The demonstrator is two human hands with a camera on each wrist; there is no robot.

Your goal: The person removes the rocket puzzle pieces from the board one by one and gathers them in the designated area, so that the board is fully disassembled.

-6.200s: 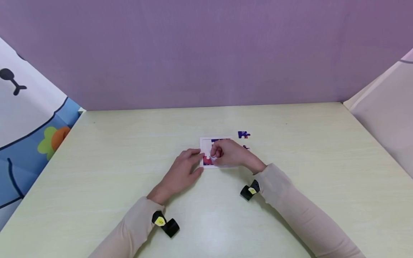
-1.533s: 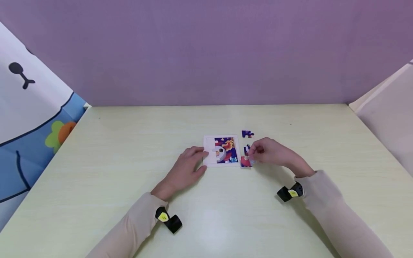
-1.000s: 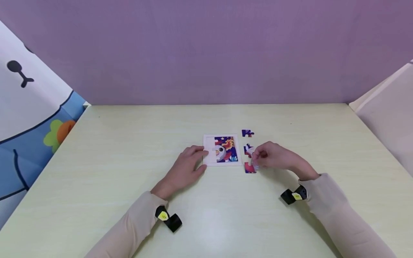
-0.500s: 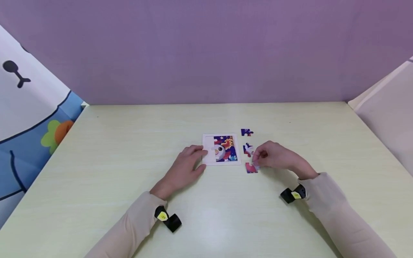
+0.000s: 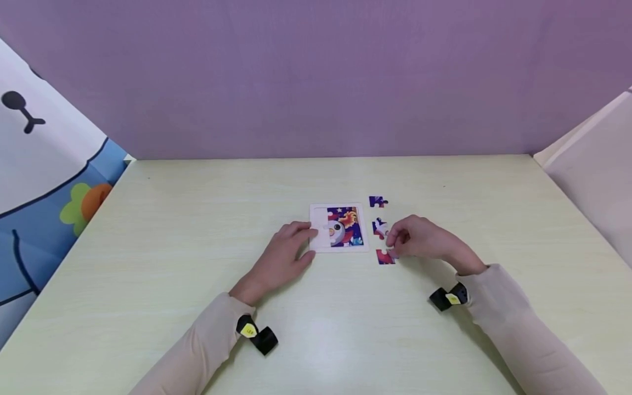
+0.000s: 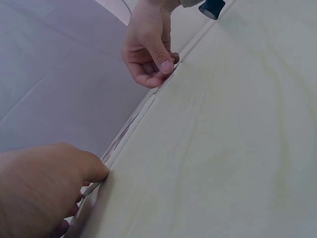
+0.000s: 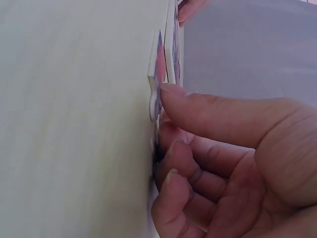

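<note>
Touching red puzzle piece (image 5: 384, 257), right hand (image 5: 419, 240) grip clenched; left hand (image 5: 282, 257) grip released, steadying puzzle tray (image 5: 314, 210).

Left hand (image 5: 282, 257) lies flat, right hand (image 5: 419, 241) fingers curled

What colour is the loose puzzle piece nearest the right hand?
Mostly red with some blue, loose puzzle piece by the right hand; clearest in the head view.

A pale wooden table (image 5: 148, 263) fills the frame; a plain purple wall (image 5: 316, 77) stands behind, a cartoon-printed panel (image 5: 44, 181) at left.
</note>
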